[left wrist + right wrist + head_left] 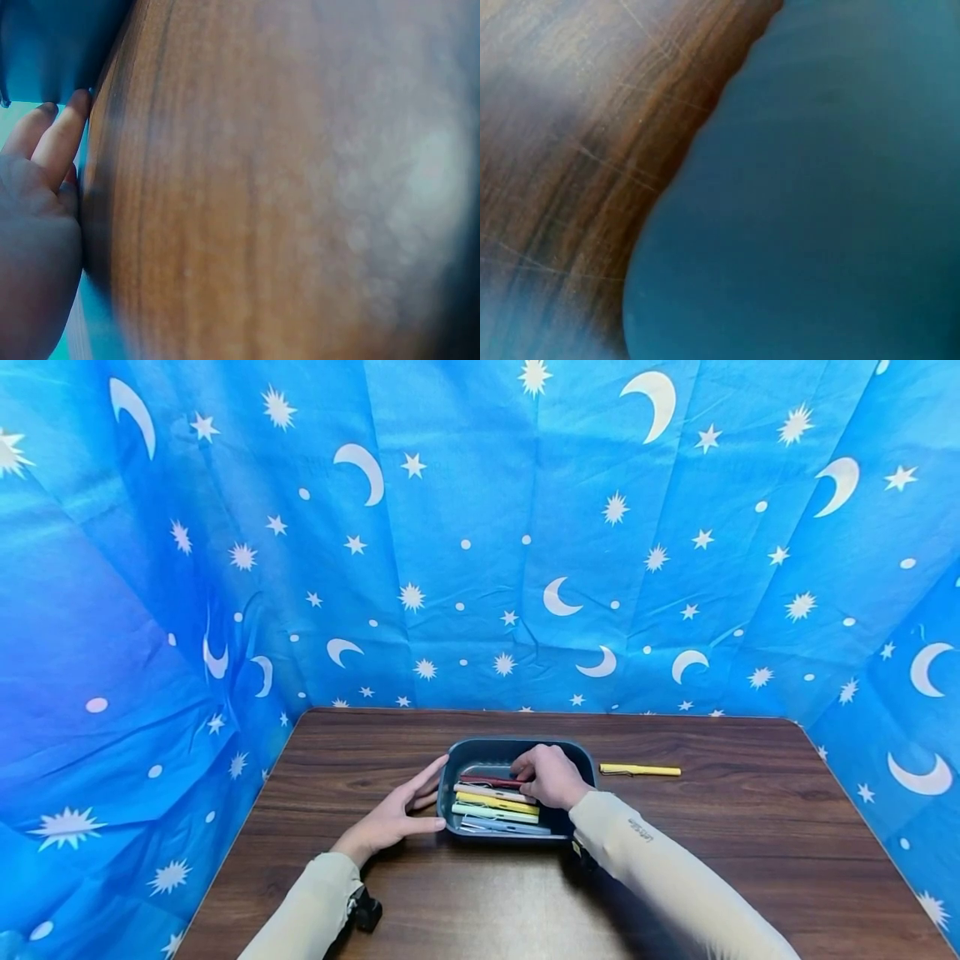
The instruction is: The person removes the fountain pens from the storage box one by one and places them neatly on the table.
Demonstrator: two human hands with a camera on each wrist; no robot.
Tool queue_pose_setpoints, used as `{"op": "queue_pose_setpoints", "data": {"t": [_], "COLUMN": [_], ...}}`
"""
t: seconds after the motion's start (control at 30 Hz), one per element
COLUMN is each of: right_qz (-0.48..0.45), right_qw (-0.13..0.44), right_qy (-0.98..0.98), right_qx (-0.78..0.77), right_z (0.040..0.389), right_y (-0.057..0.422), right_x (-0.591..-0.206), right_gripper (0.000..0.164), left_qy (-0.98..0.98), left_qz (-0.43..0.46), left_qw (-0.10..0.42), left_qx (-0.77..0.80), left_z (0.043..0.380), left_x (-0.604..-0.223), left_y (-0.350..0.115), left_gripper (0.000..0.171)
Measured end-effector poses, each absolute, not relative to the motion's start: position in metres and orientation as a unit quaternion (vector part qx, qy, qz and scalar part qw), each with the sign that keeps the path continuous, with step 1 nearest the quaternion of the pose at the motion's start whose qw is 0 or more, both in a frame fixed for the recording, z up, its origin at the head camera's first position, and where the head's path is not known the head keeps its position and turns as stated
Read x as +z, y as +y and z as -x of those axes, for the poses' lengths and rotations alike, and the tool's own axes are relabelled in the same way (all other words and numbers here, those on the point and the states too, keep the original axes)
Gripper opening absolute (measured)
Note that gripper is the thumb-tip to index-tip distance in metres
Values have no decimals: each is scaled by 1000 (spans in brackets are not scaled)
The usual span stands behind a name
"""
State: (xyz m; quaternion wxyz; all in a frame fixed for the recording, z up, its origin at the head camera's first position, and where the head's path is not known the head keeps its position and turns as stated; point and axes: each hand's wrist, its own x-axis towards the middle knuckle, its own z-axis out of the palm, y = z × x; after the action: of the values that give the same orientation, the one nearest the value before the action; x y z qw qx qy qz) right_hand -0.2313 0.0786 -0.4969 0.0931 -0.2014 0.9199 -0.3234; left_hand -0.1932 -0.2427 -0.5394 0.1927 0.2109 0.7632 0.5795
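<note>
A dark blue-grey rectangular box (517, 744) holds several pens lying side by side. Among them are a pink pen (491, 793), a yellow pen (498, 802) and a pale green pen (495, 814), with a blue-grey pen (506, 827) nearest the front wall. My left hand (393, 818) is spread at the box's left end, straight fingers against its outer wall, as the left wrist view also shows. Reaching in over the right side, my right hand (553, 775) has its fingers curled down and pinches the right end of a dark red pen (487, 782). Its fingertips are partly hidden.
Another yellow pen (641, 770) lies on the brown wooden table (727, 827), just right of the box. Blue cloth (480, 568) printed with moons and stars hangs behind the table and along both sides. The box's blue wall (795, 210) fills much of the right wrist view.
</note>
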Motion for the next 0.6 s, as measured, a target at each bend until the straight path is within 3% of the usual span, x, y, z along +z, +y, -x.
{"op": "queue_pose_setpoints", "data": {"t": [0.6], "right_qz": [226], "right_qw": [52], "right_qy": [879], "right_qx": [-416], "right_z": [223], "right_y": [103], "right_x": [-484], "right_gripper": [25], "left_qy": [762], "left_qz": [-216], "left_qw": [193], "left_qx": [579], "left_z": [193], "left_x": [-540], "left_y": [-243], "left_gripper": [92]}}
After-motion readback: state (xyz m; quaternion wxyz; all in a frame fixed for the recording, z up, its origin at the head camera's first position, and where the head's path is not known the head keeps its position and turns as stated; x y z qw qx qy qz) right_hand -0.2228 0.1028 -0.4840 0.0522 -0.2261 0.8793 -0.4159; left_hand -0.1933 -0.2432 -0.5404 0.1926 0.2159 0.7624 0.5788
